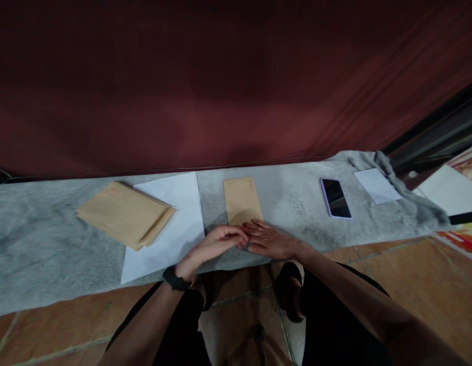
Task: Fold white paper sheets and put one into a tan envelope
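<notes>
A brown paper envelope (242,200) with small red print at its far right corner lies flat on the grey cloth in front of me. My right hand (272,241) rests palm down at the envelope's near end, fingers stretched out flat over that edge. Close beside it, my left hand (220,243) hovers or rests with loosely bent fingers, the tips meeting the right hand's fingertips. Nothing shows in the left hand. Both hands cover the near edge of the envelope.
To the left, a stack of brown envelopes (125,213) lies partly on white paper sheets (175,244). A phone (336,198) and a small white paper (377,185) lie to the right. The long narrow surface, under grey cloth (37,244), meets a dark red backdrop (220,117).
</notes>
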`<act>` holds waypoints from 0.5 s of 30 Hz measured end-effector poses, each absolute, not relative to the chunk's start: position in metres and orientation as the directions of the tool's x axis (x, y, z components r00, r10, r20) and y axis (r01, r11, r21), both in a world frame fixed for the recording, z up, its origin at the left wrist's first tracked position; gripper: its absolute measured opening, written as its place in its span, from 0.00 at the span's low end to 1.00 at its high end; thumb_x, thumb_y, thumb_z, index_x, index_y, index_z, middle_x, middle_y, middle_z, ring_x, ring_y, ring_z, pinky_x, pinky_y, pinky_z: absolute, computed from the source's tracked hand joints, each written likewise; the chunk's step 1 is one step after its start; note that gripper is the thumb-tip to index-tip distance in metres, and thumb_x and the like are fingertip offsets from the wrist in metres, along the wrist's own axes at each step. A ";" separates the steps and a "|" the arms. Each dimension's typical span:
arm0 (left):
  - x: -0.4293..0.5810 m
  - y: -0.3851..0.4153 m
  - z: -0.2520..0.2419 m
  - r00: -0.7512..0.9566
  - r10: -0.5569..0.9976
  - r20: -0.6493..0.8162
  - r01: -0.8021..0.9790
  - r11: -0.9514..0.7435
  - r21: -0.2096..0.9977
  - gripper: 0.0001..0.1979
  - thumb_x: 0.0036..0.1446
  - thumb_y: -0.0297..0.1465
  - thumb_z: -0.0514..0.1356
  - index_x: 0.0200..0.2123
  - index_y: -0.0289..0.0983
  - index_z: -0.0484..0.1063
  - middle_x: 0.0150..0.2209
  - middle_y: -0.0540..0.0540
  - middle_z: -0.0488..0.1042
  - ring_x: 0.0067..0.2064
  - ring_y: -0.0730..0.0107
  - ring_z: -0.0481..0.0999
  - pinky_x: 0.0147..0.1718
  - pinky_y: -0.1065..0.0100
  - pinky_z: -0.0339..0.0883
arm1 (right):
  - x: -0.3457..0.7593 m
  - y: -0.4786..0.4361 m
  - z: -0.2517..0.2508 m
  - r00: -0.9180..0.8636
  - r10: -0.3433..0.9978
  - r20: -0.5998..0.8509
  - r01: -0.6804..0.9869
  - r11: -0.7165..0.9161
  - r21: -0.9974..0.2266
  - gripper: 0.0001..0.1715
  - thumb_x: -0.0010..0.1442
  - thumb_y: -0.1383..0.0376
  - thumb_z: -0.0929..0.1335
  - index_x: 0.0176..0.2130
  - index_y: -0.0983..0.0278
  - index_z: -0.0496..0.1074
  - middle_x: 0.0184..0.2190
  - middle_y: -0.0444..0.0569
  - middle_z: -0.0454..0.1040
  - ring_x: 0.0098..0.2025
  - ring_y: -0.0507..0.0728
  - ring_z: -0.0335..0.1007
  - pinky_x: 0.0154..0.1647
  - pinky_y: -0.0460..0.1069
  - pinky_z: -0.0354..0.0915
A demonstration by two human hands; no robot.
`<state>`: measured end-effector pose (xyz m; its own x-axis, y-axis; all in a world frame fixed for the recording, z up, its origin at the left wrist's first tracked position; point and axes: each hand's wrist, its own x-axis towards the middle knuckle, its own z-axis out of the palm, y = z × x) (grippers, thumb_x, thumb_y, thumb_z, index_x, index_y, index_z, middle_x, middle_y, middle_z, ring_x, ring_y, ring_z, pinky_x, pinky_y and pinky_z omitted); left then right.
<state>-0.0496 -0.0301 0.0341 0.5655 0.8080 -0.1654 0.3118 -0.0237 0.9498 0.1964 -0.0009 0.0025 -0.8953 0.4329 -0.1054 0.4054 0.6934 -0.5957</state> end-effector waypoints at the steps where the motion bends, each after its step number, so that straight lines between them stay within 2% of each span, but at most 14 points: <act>1: -0.047 -0.026 0.030 0.460 0.878 -0.129 0.321 -0.029 0.947 0.19 0.70 0.41 0.54 0.46 0.36 0.80 0.42 0.43 0.84 0.44 0.61 0.83 0.47 0.61 0.77 | 0.198 -0.001 0.003 -0.899 0.424 -0.111 0.398 0.686 -0.608 0.32 0.75 0.53 0.62 0.73 0.53 0.56 0.75 0.46 0.52 0.78 0.56 0.42 0.79 0.60 0.37; 3: -0.041 -0.019 0.020 0.282 0.959 -0.008 0.409 -0.112 0.906 0.21 0.71 0.42 0.51 0.51 0.37 0.78 0.50 0.42 0.82 0.52 0.59 0.81 0.54 0.57 0.74 | 0.200 -0.002 0.006 -0.910 0.401 -0.108 0.368 0.656 -0.659 0.31 0.74 0.53 0.63 0.72 0.51 0.58 0.74 0.45 0.55 0.77 0.56 0.43 0.78 0.60 0.39; 5: -0.034 -0.014 0.010 0.223 0.970 0.095 0.559 -0.207 0.803 0.23 0.73 0.42 0.48 0.59 0.39 0.74 0.60 0.41 0.76 0.61 0.58 0.75 0.62 0.54 0.68 | 0.201 -0.002 0.011 -0.925 0.374 -0.068 0.297 0.599 -0.744 0.27 0.74 0.53 0.64 0.69 0.50 0.64 0.72 0.44 0.61 0.76 0.55 0.49 0.77 0.59 0.45; 9: -0.020 -0.011 -0.004 0.389 0.913 0.125 0.753 -0.394 0.527 0.26 0.74 0.41 0.44 0.67 0.39 0.65 0.71 0.42 0.64 0.72 0.63 0.61 0.71 0.53 0.56 | 0.200 -0.005 0.016 -0.924 0.381 0.018 0.165 0.440 -0.883 0.23 0.75 0.51 0.62 0.61 0.53 0.75 0.61 0.46 0.76 0.66 0.56 0.68 0.70 0.57 0.60; 12: -0.007 -0.008 -0.010 0.505 0.859 0.080 0.773 -0.492 0.401 0.27 0.74 0.41 0.44 0.70 0.39 0.60 0.73 0.42 0.59 0.75 0.63 0.54 0.73 0.52 0.48 | 0.199 -0.008 0.015 -0.913 0.407 0.018 0.148 0.372 -0.916 0.24 0.74 0.48 0.62 0.57 0.54 0.78 0.56 0.47 0.81 0.62 0.57 0.73 0.67 0.57 0.63; 15: 0.007 0.000 -0.013 0.535 0.843 0.054 0.784 -0.520 0.340 0.27 0.74 0.40 0.45 0.72 0.40 0.57 0.75 0.44 0.55 0.76 0.62 0.50 0.74 0.51 0.43 | 0.199 -0.010 0.015 -0.916 0.400 0.020 0.128 0.340 -0.932 0.27 0.73 0.47 0.62 0.56 0.57 0.79 0.54 0.49 0.82 0.59 0.57 0.76 0.65 0.56 0.65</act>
<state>0.0074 -0.0001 -0.0127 0.5352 0.8429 0.0545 0.7837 -0.5196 0.3405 0.1994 -0.0103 0.0150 -0.9161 0.4003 0.0205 0.1277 0.3398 -0.9318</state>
